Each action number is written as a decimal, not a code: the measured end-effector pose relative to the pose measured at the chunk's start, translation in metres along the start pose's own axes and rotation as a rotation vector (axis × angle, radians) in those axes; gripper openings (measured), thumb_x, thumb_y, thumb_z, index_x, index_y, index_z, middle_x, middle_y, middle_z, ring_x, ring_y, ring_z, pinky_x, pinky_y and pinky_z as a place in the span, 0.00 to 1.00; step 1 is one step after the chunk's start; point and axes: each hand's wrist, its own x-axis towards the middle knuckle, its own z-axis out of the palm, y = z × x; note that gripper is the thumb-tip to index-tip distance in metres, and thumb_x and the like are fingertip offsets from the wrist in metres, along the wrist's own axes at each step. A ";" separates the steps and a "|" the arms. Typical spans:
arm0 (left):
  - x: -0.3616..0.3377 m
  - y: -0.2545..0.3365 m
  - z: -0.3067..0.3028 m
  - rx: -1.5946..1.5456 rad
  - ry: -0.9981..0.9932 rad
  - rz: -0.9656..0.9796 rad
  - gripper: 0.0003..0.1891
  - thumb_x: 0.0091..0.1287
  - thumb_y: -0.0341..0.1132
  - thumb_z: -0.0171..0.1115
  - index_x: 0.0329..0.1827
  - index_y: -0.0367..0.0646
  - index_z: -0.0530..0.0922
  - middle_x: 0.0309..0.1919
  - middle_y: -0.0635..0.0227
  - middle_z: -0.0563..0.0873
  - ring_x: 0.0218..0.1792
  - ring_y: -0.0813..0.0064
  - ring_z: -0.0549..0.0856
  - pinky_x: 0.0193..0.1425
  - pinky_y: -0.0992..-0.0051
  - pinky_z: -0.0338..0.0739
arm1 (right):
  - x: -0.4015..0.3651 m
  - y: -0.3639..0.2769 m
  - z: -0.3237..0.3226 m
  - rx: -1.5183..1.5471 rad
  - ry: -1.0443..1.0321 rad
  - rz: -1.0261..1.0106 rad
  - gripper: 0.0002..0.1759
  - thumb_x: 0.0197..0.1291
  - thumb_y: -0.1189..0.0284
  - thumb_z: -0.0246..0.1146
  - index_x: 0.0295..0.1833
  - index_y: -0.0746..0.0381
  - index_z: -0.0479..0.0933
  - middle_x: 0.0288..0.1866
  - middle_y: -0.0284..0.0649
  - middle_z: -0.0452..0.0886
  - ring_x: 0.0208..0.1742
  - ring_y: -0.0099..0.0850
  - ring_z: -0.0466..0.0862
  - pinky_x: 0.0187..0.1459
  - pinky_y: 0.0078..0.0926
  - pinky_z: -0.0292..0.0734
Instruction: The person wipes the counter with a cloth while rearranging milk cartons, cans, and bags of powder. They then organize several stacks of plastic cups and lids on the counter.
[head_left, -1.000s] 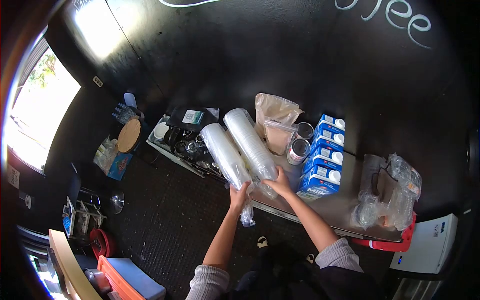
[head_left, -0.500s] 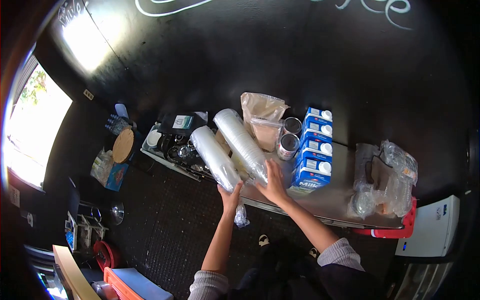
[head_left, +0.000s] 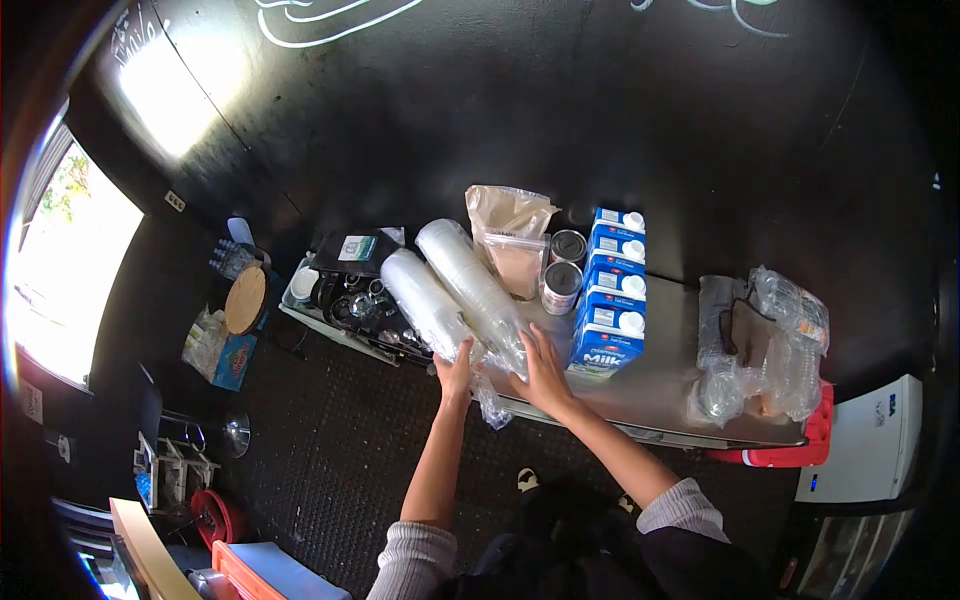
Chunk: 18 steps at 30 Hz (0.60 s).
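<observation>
Two long stacks of clear plastic cups in plastic sleeves lie side by side, slanting across the counter. My left hand (head_left: pixel 455 376) grips the near end of the left cup stack (head_left: pixel 424 298), thumb on top. The fingers of my right hand (head_left: pixel 543 375) press round the near end of the right cup stack (head_left: pixel 474 285). A crumpled sleeve end (head_left: pixel 491 405) hangs over the counter edge between my hands. Just right of the stacks stand two cans (head_left: pixel 562 286), a zip bag of light brown powder (head_left: pixel 515 265) and a row of blue milk cartons (head_left: pixel 610 340).
A larger brown bag (head_left: pixel 505 210) leans at the wall. Black trays of metal tools (head_left: pixel 365 300) sit left on the counter (head_left: pixel 655 385). Plastic-wrapped packs (head_left: pixel 765 350) lie at its right end, near a red cooler (head_left: pixel 815 430) and a white fridge (head_left: pixel 862 440).
The near end of the left cup stack has moved farther over the counter, closer alongside the right stack. Both hands stay on the stacks. The whole view has shifted slightly.
</observation>
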 end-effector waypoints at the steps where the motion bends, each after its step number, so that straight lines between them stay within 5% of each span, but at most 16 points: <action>1: 0.001 -0.001 0.000 -0.001 0.001 0.002 0.26 0.57 0.38 0.66 0.56 0.40 0.67 0.44 0.64 0.78 0.39 0.71 0.80 0.32 0.71 0.77 | 0.001 0.000 -0.001 0.000 0.001 -0.003 0.44 0.45 0.70 0.68 0.67 0.67 0.54 0.67 0.56 0.54 0.68 0.54 0.57 0.65 0.49 0.55; 5: 0.011 -0.019 -0.010 0.031 -0.089 0.020 0.27 0.56 0.36 0.67 0.56 0.40 0.66 0.41 0.64 0.78 0.34 0.73 0.80 0.26 0.74 0.76 | 0.000 0.000 -0.002 0.007 -0.019 0.024 0.43 0.46 0.70 0.67 0.67 0.67 0.54 0.68 0.55 0.53 0.69 0.53 0.56 0.65 0.50 0.55; 7: 0.008 -0.018 -0.015 0.094 -0.080 0.000 0.28 0.58 0.40 0.65 0.59 0.38 0.67 0.47 0.61 0.78 0.43 0.67 0.80 0.36 0.66 0.79 | -0.002 0.000 -0.002 0.011 -0.028 0.037 0.43 0.46 0.69 0.67 0.67 0.66 0.54 0.68 0.55 0.53 0.69 0.53 0.56 0.65 0.50 0.54; 18: 0.009 -0.016 -0.029 0.145 -0.085 -0.069 0.43 0.52 0.51 0.70 0.66 0.40 0.59 0.57 0.55 0.72 0.55 0.56 0.76 0.50 0.54 0.74 | -0.003 -0.001 -0.001 0.004 0.011 0.011 0.43 0.45 0.71 0.68 0.66 0.66 0.56 0.67 0.56 0.55 0.67 0.54 0.59 0.65 0.46 0.57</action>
